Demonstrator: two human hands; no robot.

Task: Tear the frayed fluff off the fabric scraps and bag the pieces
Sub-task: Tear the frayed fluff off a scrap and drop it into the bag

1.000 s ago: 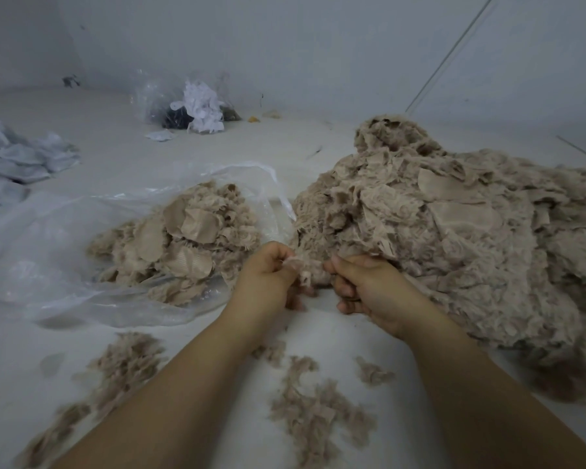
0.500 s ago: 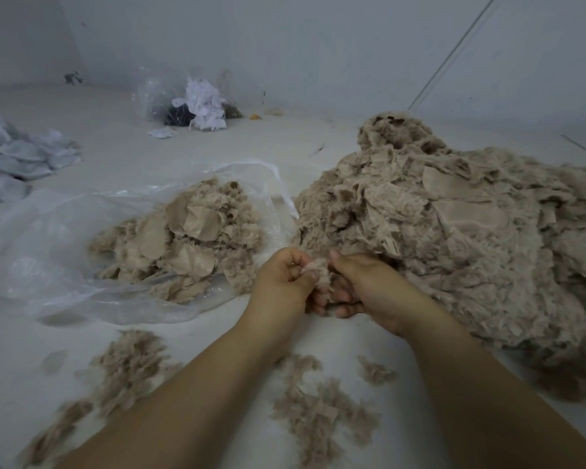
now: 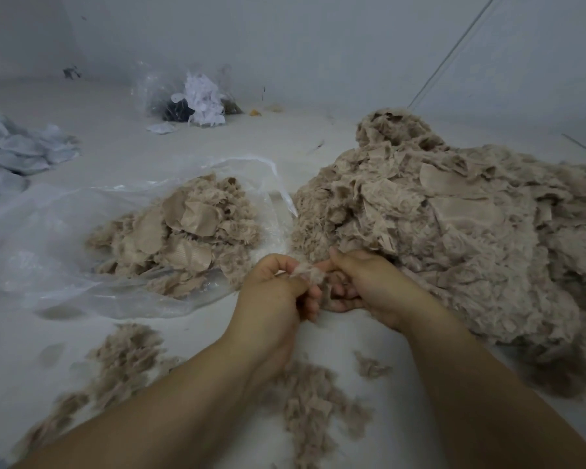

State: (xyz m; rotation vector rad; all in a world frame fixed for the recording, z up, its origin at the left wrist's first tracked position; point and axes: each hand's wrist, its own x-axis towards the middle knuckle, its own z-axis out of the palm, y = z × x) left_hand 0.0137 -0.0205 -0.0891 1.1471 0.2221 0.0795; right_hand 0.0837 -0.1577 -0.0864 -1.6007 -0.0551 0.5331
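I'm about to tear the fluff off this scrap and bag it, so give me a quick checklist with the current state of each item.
1. Scrap pinched by both hands, left hand and right hand: ok.
2. Bag mouth open toward the hands: ok.
3. Room left in the bag beside the bagged pieces: ok.
4. Path from hands to bag free: ok.
5. Fluff fully off the scrap: cannot tell, fingers hide it.
6. Floor free of loose fluff: not ok.
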